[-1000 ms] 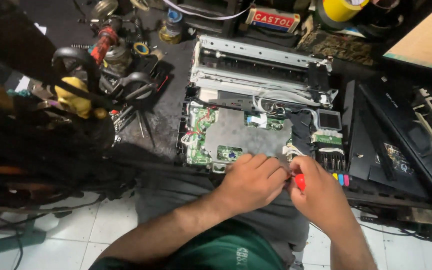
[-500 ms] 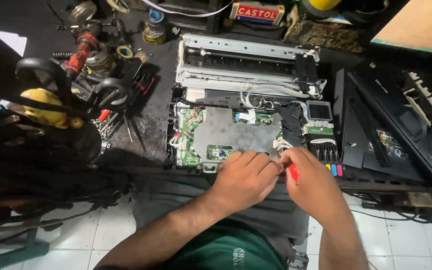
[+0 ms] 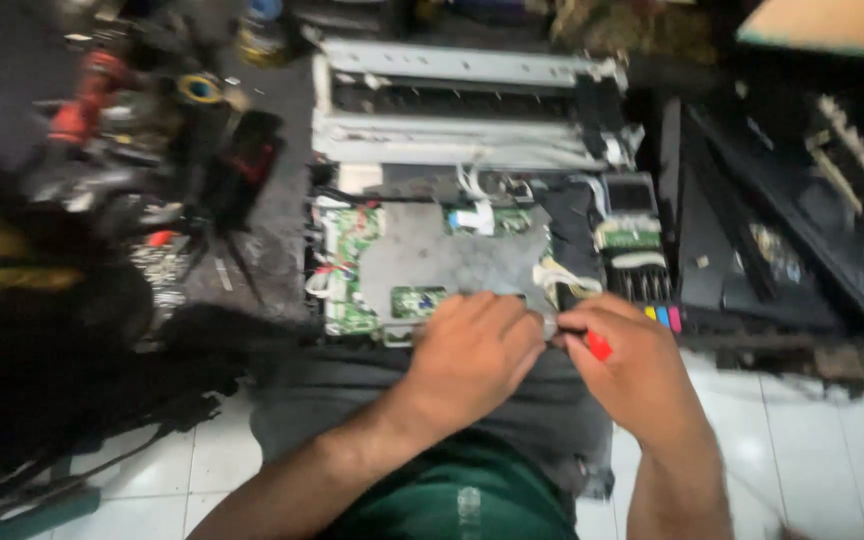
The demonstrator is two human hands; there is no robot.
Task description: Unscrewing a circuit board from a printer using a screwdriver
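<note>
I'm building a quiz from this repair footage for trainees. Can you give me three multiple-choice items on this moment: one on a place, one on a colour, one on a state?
1. Where do both hands work?
A. at the near edge of the opened printer
B. on the white floor tiles
C. among the tools at far left

2. What colour is the tool handle in the right hand?
A. blue
B. red
C. yellow

3. In what state is the printer?
A. closed, cover on
B. still boxed
C. opened, circuit board bare

Answers:
1 A: the left hand and right hand meet at the near edge of the printer.
2 B: a red handle shows by the right hand's fingers.
3 C: the green circuit board and a grey metal plate lie uncovered.
</note>
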